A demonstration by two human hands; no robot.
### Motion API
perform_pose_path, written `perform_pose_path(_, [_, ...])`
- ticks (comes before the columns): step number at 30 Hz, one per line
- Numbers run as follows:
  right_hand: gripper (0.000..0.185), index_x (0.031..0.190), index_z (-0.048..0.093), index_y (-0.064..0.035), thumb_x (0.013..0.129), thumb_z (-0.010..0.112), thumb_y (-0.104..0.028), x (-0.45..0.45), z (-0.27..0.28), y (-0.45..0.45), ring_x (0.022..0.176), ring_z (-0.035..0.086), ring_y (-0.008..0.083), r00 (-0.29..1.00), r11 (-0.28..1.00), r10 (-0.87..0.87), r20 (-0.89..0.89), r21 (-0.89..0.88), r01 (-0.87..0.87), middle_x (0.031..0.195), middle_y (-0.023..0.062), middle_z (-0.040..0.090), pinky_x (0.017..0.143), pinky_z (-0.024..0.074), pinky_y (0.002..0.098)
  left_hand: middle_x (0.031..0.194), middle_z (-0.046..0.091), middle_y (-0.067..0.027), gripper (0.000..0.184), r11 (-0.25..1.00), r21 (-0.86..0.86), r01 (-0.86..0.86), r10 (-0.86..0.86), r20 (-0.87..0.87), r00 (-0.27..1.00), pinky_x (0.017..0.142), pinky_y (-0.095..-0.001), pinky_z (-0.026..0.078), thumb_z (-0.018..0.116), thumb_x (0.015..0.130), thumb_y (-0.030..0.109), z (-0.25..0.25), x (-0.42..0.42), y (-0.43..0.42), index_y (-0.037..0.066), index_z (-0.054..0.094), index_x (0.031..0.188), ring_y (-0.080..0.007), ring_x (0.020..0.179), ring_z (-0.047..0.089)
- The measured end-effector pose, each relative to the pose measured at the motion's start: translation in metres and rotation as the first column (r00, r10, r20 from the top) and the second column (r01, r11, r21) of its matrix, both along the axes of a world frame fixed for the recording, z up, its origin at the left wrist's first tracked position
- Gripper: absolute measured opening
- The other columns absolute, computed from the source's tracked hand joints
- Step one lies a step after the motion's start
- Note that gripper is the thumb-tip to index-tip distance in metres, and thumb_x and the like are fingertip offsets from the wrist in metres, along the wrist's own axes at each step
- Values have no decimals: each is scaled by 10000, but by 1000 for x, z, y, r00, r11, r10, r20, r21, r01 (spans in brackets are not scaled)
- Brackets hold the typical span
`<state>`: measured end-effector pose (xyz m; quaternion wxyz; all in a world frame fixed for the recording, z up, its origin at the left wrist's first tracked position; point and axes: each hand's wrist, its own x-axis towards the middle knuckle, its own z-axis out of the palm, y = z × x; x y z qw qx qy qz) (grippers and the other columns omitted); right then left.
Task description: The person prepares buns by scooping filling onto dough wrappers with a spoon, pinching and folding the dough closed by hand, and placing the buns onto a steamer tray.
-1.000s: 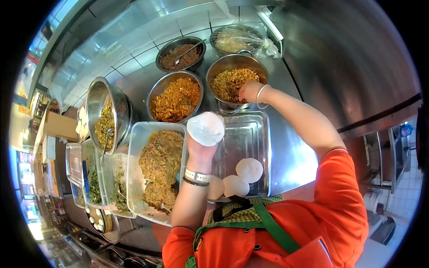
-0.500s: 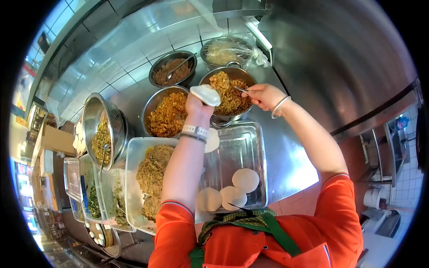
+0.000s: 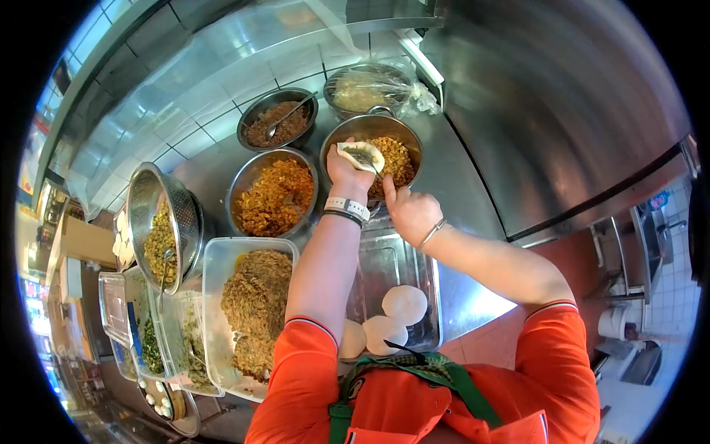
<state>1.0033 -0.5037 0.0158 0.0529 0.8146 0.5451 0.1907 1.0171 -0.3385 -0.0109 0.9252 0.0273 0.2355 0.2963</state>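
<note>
My left hand (image 3: 346,172) is closed around a round dough wrapper (image 3: 379,157), cupped upward over the pot's near side. Dark, greenish-looking filling (image 3: 360,155) lies in the wrapper. Just right of it, my right hand (image 3: 414,213) is closed on a thin metal spoon (image 3: 378,175), whose tip reaches the wrapper's edge; its bowl is hard to make out. Beneath both hands stands a steel pot (image 3: 418,140) of yellow-brown chopped filling (image 3: 395,159). More round wrappers (image 3: 404,305) lie in a clear tray (image 3: 435,277) below my arms.
A steel bowl of orange filling (image 3: 272,196) sits left of the pot. Behind are a dark bowl with minced filling (image 3: 275,126) and a plastic-covered bowl (image 3: 366,90). Further left are a tilted colander (image 3: 151,181) and a tub of brownish filling (image 3: 257,303). A steel wall (image 3: 562,111) stands right.
My right hand has brought the spoon from the pot to the wrapper and moved down and left. My left hand has shifted slightly right, and filling now shows in the wrapper.
</note>
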Motion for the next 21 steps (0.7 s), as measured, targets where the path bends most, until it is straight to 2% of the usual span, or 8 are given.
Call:
perform_pose_path(4, [420, 1161, 435, -34, 749, 444, -115, 11, 25, 0, 563, 596, 227, 961, 997, -72, -267, -48, 62, 727, 114, 572, 455, 467, 342, 930, 499, -129, 290, 997, 51, 50, -53, 70, 996, 796, -471, 419, 279, 862, 240, -13, -3, 11, 33, 445, 978, -295, 852, 496])
perform_pose_path(6, [289, 1059, 528, -98, 781, 449, -106, 31, 25, 0, 588, 591, 230, 935, 991, -61, -349, 90, 98, 682, 106, 582, 463, 457, 339, 1027, 503, -145, 317, 993, 107, 49, -72, 216, 974, 824, -456, 416, 283, 863, 237, -16, -5, 12, 33, 454, 1035, -299, 937, 496])
perform_pose_path(8, [197, 971, 567, -90, 832, 438, -145, 49, 18, 3, 526, 558, 195, 772, 865, 274, -574, 498, 64, 611, 94, 556, 443, 427, 331, 1026, 520, -128, 312, 992, 110, 60, -81, 193, 978, 826, -438, 421, 281, 868, 233, -10, -10, 14, 43, 475, 1021, -284, 945, 505])
perform_pose_path(9, [183, 898, 575, -55, 853, 440, -169, 44, 35, 1, 432, 452, 127, 476, 874, 272, -836, 422, 241, 535, 50, 483, 387, 349, 277, 1025, 537, -110, 310, 991, 111, 78, -96, 171, 981, 829, -419, 425, 279, 874, 230, -10, -12, 14, 52, 495, 1007, -269, 954, 514])
perform_pose_path(10, [183, 898, 575, -55, 853, 440, -169, 46, 32, 0, 432, 452, 127, 475, 874, 274, -836, 422, 239, 535, 50, 483, 387, 349, 277, 1025, 537, -110, 310, 991, 112, 75, -93, 170, 981, 829, -419, 425, 279, 874, 230, -9, -15, 15, 52, 495, 1007, -269, 954, 514])
perform_pose_path(12, [205, 876, 599, -46, 851, 458, -193, 51, 27, -3, 449, 442, 130, -297, 938, 155, -942, 46, 344, 547, 38, 495, 415, 333, 257, 1006, 541, -126, 310, 974, 205, 95, -137, 199, 970, 819, -434, 431, 307, 860, 237, -5, -19, 14, 38, 499, 999, -283, 937, 520])
perform_pose_path(13, [214, 880, 600, -52, 862, 449, -202, 45, 26, -3, 411, 309, 68, -356, 924, 103, -929, -43, 380, 522, -22, 402, 368, 239, 211, 949, 566, -108, 297, 974, 202, 101, -141, 193, 971, 798, -424, 443, 323, 862, 247, -1, -20, 12, 46, 523, 948, -275, 895, 541])
perform_pose_path(21, [240, 881, 563, -78, 882, 414, -266, 50, 32, 3, 368, 220, 62, -536, 904, -79, -840, -286, 316, 491, -48, 317, 330, 167, 213, 829, 593, -82, 175, 927, 338, 165, -199, 67, 978, 714, -350, 468, 444, 823, 190, -2, -27, 11, 56, 551, 855, -221, 794, 569])
